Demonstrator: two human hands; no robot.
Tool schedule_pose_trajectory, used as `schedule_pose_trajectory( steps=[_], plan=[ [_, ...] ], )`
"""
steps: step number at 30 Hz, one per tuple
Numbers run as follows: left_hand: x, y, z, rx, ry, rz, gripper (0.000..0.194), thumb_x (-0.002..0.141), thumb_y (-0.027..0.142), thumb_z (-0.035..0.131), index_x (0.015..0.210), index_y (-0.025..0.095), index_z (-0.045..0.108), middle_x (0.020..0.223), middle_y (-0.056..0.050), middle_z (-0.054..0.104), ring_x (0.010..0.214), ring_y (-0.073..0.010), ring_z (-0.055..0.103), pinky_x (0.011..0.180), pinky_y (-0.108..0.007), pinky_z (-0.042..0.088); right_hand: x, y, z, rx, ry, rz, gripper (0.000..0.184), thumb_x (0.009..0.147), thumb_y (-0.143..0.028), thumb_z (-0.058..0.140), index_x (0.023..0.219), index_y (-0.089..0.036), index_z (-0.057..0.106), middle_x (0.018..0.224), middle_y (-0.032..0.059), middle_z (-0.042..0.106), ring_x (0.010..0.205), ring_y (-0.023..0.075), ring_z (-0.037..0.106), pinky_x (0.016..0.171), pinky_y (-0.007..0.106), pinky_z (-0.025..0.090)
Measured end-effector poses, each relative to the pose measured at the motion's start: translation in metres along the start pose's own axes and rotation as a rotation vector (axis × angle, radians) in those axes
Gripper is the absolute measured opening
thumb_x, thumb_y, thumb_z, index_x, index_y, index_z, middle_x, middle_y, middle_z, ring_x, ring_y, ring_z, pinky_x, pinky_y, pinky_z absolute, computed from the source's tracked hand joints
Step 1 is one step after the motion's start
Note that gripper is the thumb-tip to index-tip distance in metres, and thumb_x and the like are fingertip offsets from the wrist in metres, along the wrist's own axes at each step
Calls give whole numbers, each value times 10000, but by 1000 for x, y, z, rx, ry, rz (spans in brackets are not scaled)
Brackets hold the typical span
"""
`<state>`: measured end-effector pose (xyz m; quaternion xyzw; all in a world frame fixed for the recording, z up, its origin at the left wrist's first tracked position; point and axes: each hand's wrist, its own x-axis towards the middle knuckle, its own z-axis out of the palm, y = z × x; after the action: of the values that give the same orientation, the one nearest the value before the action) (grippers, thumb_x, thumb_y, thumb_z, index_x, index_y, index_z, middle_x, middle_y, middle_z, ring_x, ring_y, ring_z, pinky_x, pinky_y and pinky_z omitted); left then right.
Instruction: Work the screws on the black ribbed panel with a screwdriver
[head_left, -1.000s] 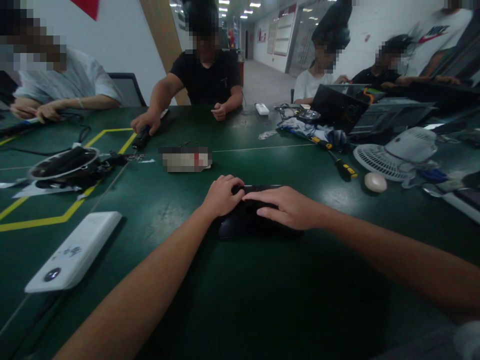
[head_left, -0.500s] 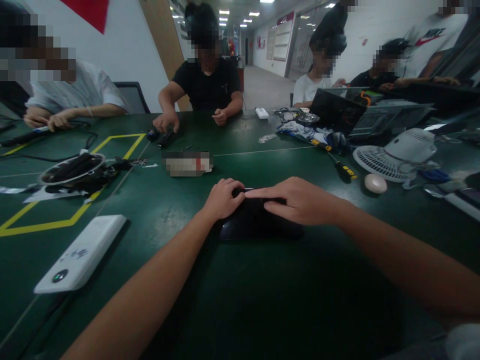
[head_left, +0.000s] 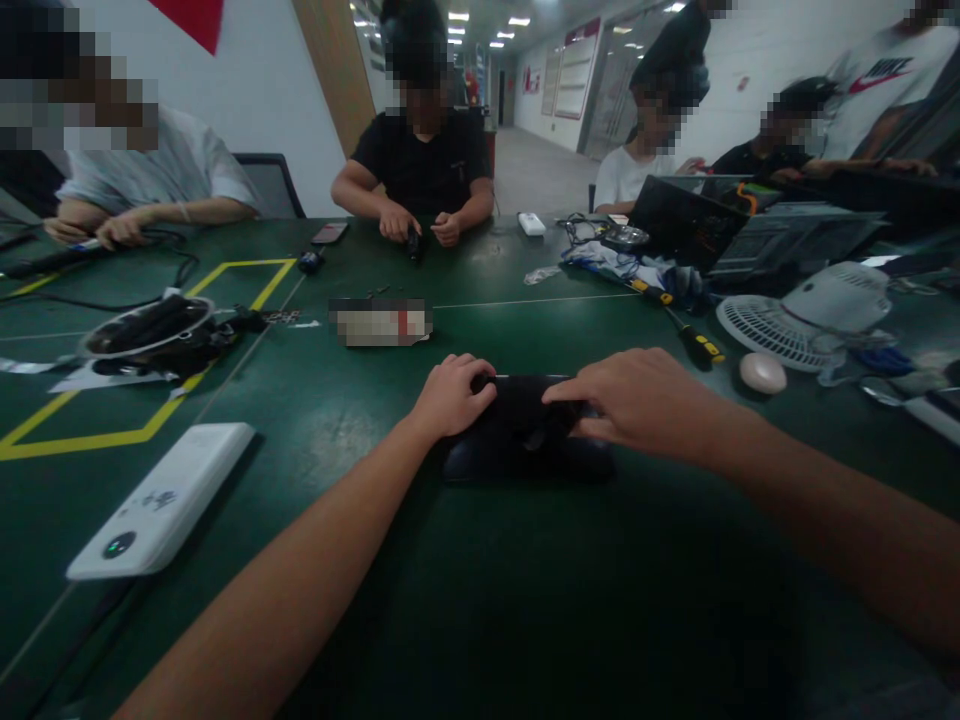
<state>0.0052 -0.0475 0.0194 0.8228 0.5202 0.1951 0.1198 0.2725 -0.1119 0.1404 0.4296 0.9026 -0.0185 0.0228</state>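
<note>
A dark, glossy flat object (head_left: 495, 455) with a wide near edge lies on the green table in front of me; its exact kind is hard to make out. My left hand (head_left: 456, 393) is closed around its far left corner, thumb over the top and fingers bent over the edge. Over the right part is my right hand (head_left: 600, 398), index finger stretched forward and bent down, thumb apart below it. A dark patch shows between finger and thumb, and I cannot tell whether it is a part or a reflection.
Left of my arm lies a white power bank (head_left: 161, 505) with a cable. Beyond my hands sits a small box (head_left: 382, 322). A screwdriver (head_left: 701, 345), a pale oval mouse (head_left: 763, 372) and a white fan (head_left: 806, 310) lie right. Several people sit around the table (head_left: 360, 620).
My right hand has moved right, away from my left hand, baring more of the dark object. The person opposite has drawn a hand and a black item closer to themselves.
</note>
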Motion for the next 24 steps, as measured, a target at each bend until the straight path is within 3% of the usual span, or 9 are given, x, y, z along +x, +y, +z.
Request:
schedule_pose_trajectory(
  steps=[4,9,14,19,24],
  plan=[
    [1,-2,1,4,1,7,297,1000,353,600,1194,239,794,1217,-120,780,1157,-345,669,1029,-524,536,5,5,3,116,112,-91,286,961,-403,832,1194,-245,879,1319,131,790,1147,306,740,872,378,501],
    [1,-2,2,4,7,11,283,994,351,609,1176,241,796,1205,-115,784,1150,-340,672,1025,-516,532,18,4,1,319,9,-94,216,996,-335,748,1128,-181,821,963,53,821,824,199,707,732,329,416],
    [1,-1,1,5,4,4,263,991,325,610,1158,248,798,1205,-113,786,1142,-335,674,1022,-516,534,23,-10,0,168,-16,-77,172,1001,-356,723,1033,-216,817,912,45,803,802,204,666,704,339,350],
    [1,0,0,4,-3,10,283,991,338,604,1167,235,801,1208,-126,789,1149,-349,673,1020,-527,536,26,-20,-4,-37,-60,-43,204,1019,-371,727,1154,-271,842,1002,64,824,883,245,686,689,352,305],
    [1,-1,1,10,1,15,301,997,346,591,1181,228,797,1216,-131,786,1157,-358,670,1018,-534,535,33,-19,-8,-41,-91,-38,233,1019,-396,734,1184,-288,859,1024,55,834,892,247,697,689,349,328]
  ],
)
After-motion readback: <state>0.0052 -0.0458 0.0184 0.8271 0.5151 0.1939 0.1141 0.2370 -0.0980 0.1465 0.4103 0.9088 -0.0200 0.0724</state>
